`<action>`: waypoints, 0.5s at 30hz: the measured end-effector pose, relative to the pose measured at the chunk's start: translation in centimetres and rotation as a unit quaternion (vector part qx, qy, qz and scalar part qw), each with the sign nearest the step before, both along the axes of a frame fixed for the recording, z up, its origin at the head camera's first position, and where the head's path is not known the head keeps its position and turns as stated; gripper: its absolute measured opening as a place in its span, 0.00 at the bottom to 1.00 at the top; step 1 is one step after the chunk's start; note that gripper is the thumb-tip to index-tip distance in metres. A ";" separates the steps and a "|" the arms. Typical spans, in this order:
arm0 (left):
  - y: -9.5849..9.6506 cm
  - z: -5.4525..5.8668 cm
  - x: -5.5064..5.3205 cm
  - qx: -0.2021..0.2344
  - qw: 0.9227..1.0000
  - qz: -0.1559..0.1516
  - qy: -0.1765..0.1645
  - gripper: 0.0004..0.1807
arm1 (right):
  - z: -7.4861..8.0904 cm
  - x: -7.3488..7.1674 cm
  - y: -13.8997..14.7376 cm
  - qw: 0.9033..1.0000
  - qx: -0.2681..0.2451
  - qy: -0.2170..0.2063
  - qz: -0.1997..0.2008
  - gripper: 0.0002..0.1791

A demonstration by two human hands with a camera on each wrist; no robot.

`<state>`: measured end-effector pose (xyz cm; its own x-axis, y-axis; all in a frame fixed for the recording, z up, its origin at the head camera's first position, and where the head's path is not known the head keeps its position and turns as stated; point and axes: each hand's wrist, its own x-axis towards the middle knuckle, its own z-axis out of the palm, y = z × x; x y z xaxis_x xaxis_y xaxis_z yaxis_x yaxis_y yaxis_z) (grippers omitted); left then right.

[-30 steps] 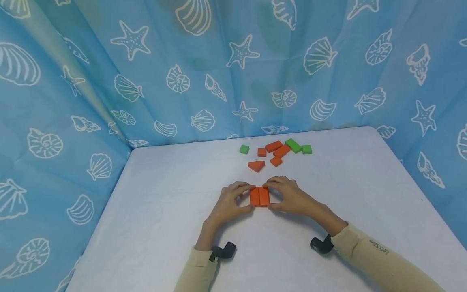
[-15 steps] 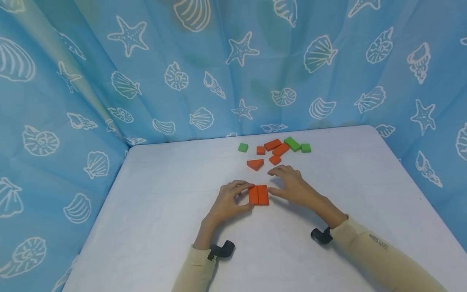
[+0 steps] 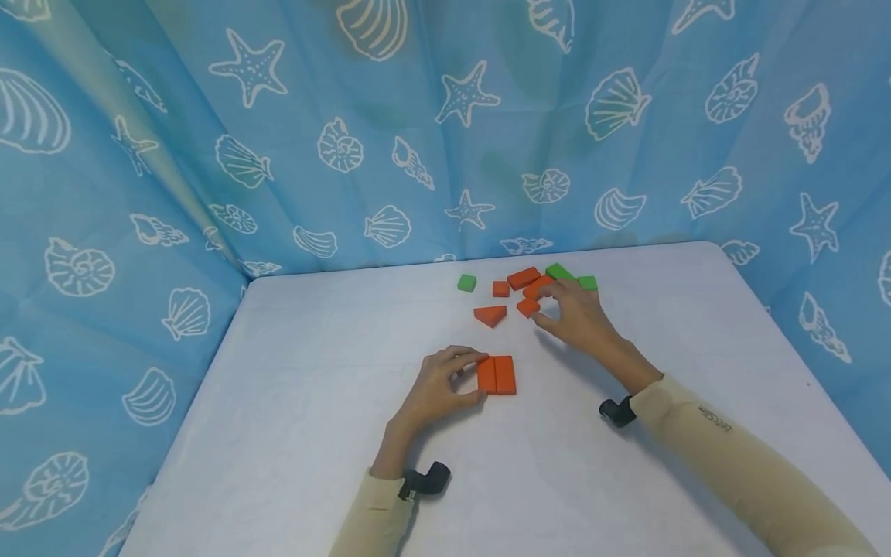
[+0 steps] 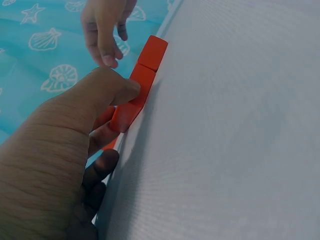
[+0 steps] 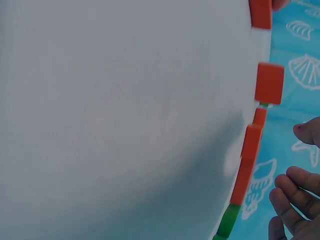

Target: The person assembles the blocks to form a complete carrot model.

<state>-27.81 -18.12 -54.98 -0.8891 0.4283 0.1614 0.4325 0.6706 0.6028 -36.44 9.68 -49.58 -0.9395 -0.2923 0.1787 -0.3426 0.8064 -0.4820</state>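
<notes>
Two orange rectangular blocks lie side by side on the white table. My left hand (image 3: 445,384) pinches the left block (image 3: 486,375) between thumb and fingers at its near and far ends; the left wrist view shows the thumb pressed on this block (image 4: 142,82). Touching it on the right is the second block (image 3: 505,375). Farther back, my right hand (image 3: 574,313) hovers around a small orange block (image 3: 527,307), thumb and fingers spread apart. In the right wrist view this right hand (image 5: 300,200) shows a gap between thumb and fingers, nothing gripped there.
An orange triangular block (image 3: 490,316) lies left of the small block. Behind are a small orange block (image 3: 500,288), longer orange blocks (image 3: 524,278), a green cube (image 3: 467,283), a long green block (image 3: 559,271) and another green block (image 3: 588,283). A shell-patterned curtain (image 3: 390,155) hangs behind the table.
My right hand has let go of the right-hand block of the pair and moved back and to the right, to the small orange block. The left hand stays on the left block.
</notes>
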 end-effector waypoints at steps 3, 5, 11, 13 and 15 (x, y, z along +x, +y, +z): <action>0.0 0.1 0.0 0.000 1.000 0.002 -0.004 0.30 | -0.2 -0.9 0.2 1.000 0.010 -0.002 -0.020 0.27; 0.0 0.1 0.1 -0.002 1.000 0.002 -0.005 0.30 | -0.4 -1.5 0.4 0.999 0.019 0.001 -0.030 0.30; 0.1 0.0 0.1 -0.002 1.000 0.001 0.003 0.30 | -0.7 -3.1 0.8 0.998 0.052 0.016 -0.045 0.30; 0.1 0.0 0.1 -0.001 1.000 0.000 0.006 0.30 | -0.8 -3.6 0.9 0.997 0.059 0.018 -0.047 0.30; 0.1 0.0 0.1 -0.002 1.000 -0.002 0.010 0.30 | -0.8 -4.0 0.9 0.997 0.063 0.017 -0.049 0.31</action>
<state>-27.72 -18.01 -54.95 -0.8844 0.4319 0.1771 0.4463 0.6715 0.5915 -40.39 10.56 -50.43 -0.9584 -0.2226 0.1789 -0.2747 0.8899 -0.3642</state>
